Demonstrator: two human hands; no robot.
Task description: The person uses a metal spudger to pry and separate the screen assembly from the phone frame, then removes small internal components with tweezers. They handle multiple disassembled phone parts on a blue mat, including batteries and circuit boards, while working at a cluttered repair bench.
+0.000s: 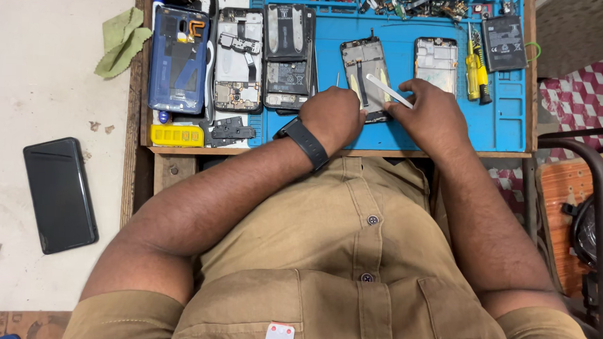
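The left hand (333, 117), a dark band at its wrist, rests closed on the lower edge of an opened phone frame (365, 75) lying on the blue mat (503, 123) of the counter, pinning it in place. The right hand (433, 117) pinches a pale flat pry tool (388, 91), its tip angled over the frame's middle. Judging by the bare inside and yellowish strips, the frame is already stripped of its back and battery, while prying inside looks unfinished. Left of it lie a dark board-filled phone body (289, 55), another open phone (238, 60) and a blue back shell (178, 58). A dark rectangular battery (504, 41) with a pale label sits at the mat's far right corner, beside yellow screwdrivers (475, 72).
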